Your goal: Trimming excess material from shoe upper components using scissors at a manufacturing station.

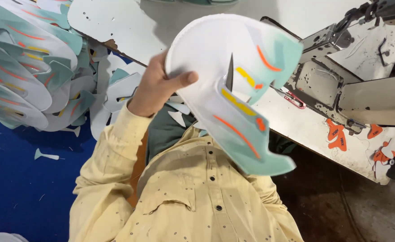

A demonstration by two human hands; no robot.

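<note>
Gripping white shoe upper [233, 85], left hand [155, 87]

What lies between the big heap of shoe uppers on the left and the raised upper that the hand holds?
In the head view, loose white and teal cut pieces lie between the heap and the raised upper gripped by the hand.

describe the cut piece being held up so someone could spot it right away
Start at the pale worktable running across the top, with a sewing machine at its right end. In front of it a hand holds up a curved white and mint shoe upper piece with orange and yellow stripes. Unlike the stacked pieces at left, it is single and raised.
</note>
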